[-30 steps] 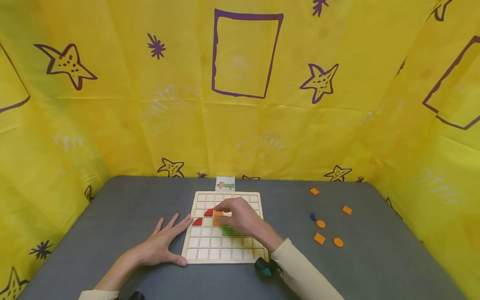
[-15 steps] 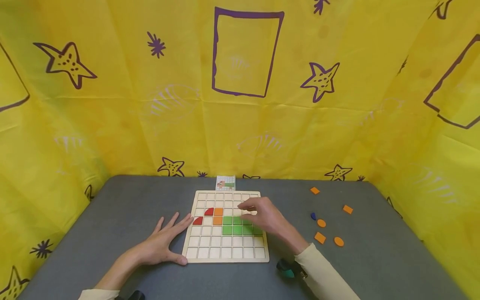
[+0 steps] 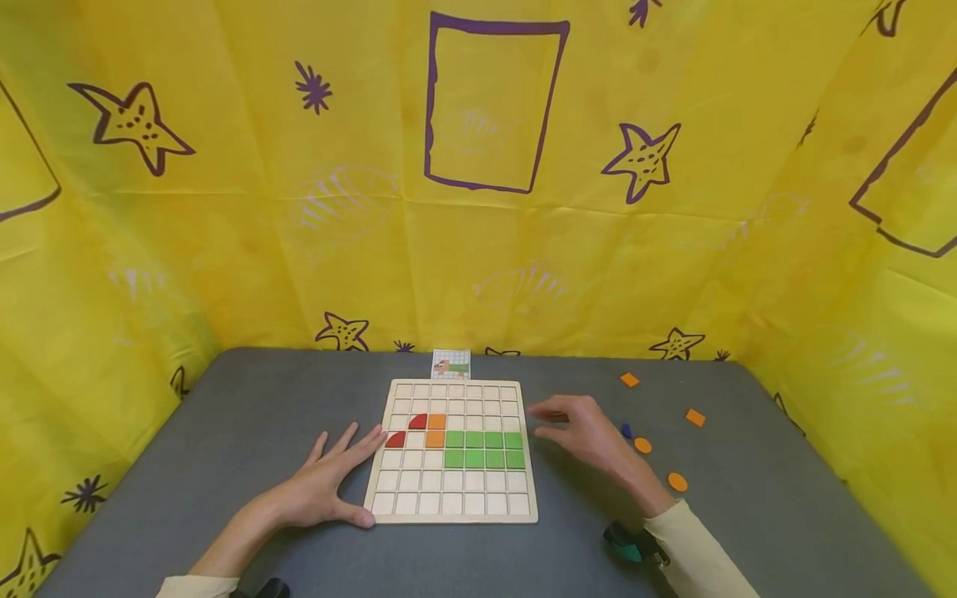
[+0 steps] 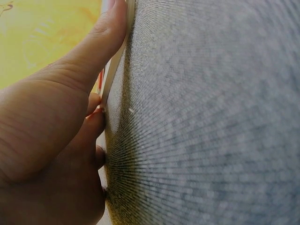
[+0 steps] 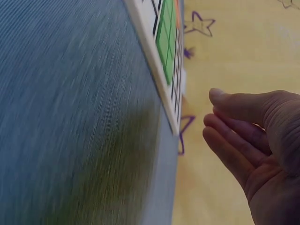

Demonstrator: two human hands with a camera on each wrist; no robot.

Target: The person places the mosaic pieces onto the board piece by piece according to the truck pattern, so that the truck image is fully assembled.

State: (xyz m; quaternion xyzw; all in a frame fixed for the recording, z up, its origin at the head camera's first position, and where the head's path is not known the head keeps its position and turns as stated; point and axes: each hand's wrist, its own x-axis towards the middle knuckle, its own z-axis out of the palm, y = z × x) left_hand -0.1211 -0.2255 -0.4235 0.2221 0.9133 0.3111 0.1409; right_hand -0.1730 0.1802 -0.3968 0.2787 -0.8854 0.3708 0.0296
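Note:
A pale wooden grid board (image 3: 407, 481) lies on the grey table. Set in its cells are two red quarter-circle pieces (image 3: 395, 439), two orange squares (image 3: 436, 438) and a two-row block of green squares (image 3: 484, 448). My left hand (image 3: 317, 486) rests spread at the board's left side, its thumb by the near left corner and its fingertips at the left edge. The left wrist view shows the thumb (image 4: 101, 40) against the board's rim. Just right of the board, above the table, hovers my right hand (image 3: 586, 430); in the right wrist view its loosely bent fingers (image 5: 234, 145) hold nothing.
Right of the board lie loose orange squares (image 3: 695, 417), orange round pieces (image 3: 677, 482) and a small blue piece (image 3: 626, 430), partly near the right hand. A pattern card (image 3: 451, 364) touches the board's far edge. Yellow cloth (image 3: 478, 249) hangs behind the table.
My right hand has moved off the board to the right, uncovering the orange and green squares. It now hides one loose orange square. My left hand has stayed put.

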